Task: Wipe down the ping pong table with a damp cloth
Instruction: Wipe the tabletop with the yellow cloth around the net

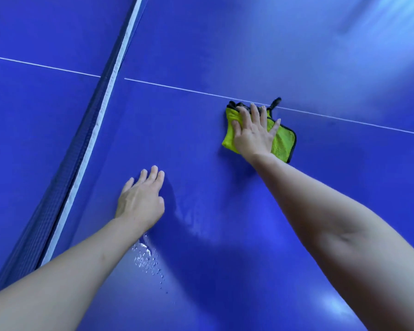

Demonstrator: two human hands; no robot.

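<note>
The blue ping pong table (225, 56) fills the head view. A yellow-green cloth (283, 139) with a dark edge and a hanging loop lies flat on it, beside the white centre line (177, 88). My right hand (255, 132) presses down on the cloth, palm flat and fingers spread over its upper left part. My left hand (141, 199) rests flat on the bare table, lower and to the left, holding nothing. Water droplets (146, 256) sit on the surface just below my left wrist.
The net (86, 149) with its white top band runs diagonally from the top centre to the lower left, close to my left hand. A damp streak (191, 223) shines on the table between my arms. Glare brightens the top right corner.
</note>
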